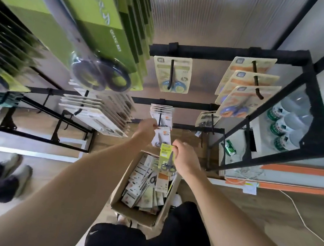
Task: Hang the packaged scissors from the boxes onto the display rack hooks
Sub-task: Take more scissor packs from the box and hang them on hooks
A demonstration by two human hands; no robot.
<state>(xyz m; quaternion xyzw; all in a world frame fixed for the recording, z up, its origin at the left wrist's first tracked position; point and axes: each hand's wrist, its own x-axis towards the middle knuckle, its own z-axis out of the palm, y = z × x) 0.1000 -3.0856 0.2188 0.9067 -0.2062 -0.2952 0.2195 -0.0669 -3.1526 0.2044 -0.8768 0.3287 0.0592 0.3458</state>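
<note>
The scene is evenly and fairly brightly lit by soft daylight that comes through the ribbed translucent wall panel (214, 25) behind the rack. Shadows are faint and soft. The wide lens bends straight lines strongly: the black rack bars (230, 51) bow and the forearms stretch toward the lower corners. The green packages (72, 17) at upper left are smeared by blur, and the shoes (16, 171) at the left edge are soft too. The box (124, 180) in the middle is sharper.

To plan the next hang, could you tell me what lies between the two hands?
In the head view, a white scissors pack, pinched by the left hand at the hook, hangs between it and the right hand, which holds a green pack.
</note>
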